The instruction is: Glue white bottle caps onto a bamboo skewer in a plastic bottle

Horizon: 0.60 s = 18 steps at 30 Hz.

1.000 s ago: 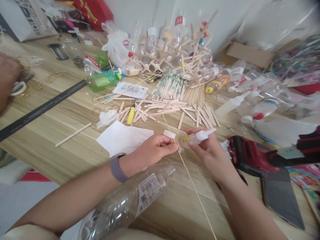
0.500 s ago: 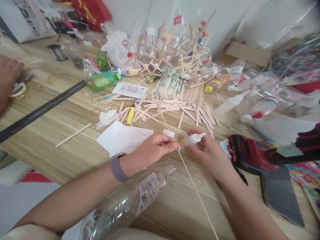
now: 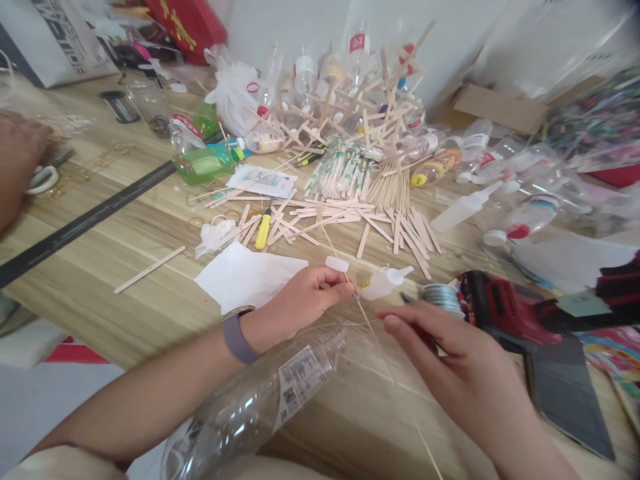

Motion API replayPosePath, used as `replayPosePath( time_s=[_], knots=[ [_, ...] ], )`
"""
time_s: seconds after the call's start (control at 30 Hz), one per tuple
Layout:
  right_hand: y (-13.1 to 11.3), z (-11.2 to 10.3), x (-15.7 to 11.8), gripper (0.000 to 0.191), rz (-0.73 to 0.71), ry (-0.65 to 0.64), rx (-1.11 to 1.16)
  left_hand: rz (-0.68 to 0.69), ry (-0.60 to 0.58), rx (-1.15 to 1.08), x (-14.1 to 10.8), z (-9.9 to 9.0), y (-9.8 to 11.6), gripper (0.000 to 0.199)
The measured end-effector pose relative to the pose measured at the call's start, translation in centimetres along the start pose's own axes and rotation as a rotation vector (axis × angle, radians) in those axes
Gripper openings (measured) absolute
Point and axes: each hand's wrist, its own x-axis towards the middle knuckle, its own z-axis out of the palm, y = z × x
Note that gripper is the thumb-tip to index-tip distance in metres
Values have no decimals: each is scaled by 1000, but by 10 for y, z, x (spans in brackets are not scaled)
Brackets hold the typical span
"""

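Observation:
My left hand (image 3: 295,300) pinches a thin bamboo skewer (image 3: 370,327) where a wooden piece meets it; the skewer slants down toward me. A small white cap-like piece (image 3: 337,265) shows just above those fingers. My right hand (image 3: 450,360) is to the right of the skewer, thumb and forefinger pressed together. A faint thread (image 3: 367,325) runs from near the skewer toward these fingertips. Behind, a small white glue bottle (image 3: 385,283) with a pointed nozzle lies tilted on the table. Below my left forearm rests a large clear plastic bottle (image 3: 260,400) with a label.
Craft sticks (image 3: 340,217), a yellow-handled screwdriver (image 3: 263,230) and white paper (image 3: 250,273) lie ahead. Plastic bottles crowd the back. At right are a thread spool (image 3: 444,298), a red-black power tool (image 3: 505,300) and a dark phone (image 3: 570,393). Another person's hand (image 3: 20,160) is at far left.
My right hand has moved away from the glue bottle, down and right toward me, and its fingers have closed together. My left hand stays on the skewer.

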Motion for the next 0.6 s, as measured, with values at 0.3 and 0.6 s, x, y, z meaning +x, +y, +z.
replayPosePath(
  time_s=[0.3,0.6],
  knots=[
    [2,20,12,29,185,-126,86,19,4,7,1,-1,-2,22],
    [6,29,11,36,388,-208,412,25,-35,36,1,-2,-5,26]
  ],
)
